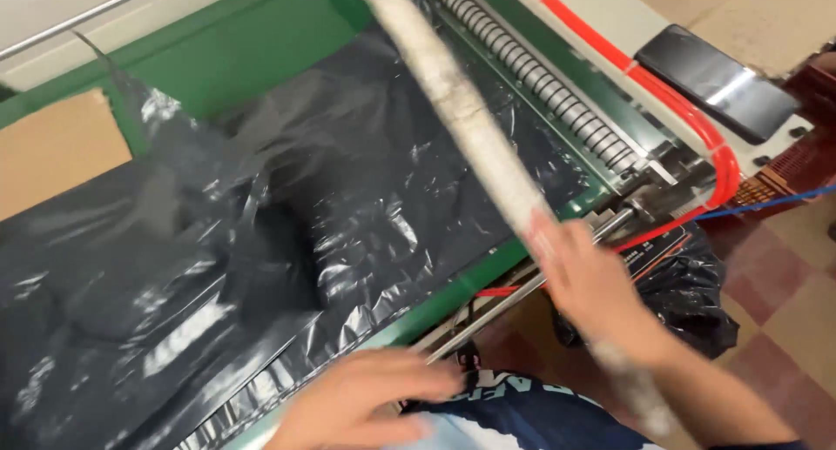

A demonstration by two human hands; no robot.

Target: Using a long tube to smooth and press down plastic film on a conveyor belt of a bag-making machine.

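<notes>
Our right hand (592, 280) clenches the pale rod (461, 110), whose long axis runs far-left to near-right over the black plastic sheet (261, 241); our left hand (361, 406), fingers released, hovers at its near edge.

We see a bright picture with light that seems to come from above. The black plastic sheet (261, 232) shines with white glare spots. The dark phone (718, 80) shows a white streak of glare too. Our left hand (366, 402) and right hand (592, 285) look smeared with blur. The pale stick (461, 110) is soft and fuzzy. The green machine (244, 58) looks sharper. Shadows are weak and soft.
</notes>
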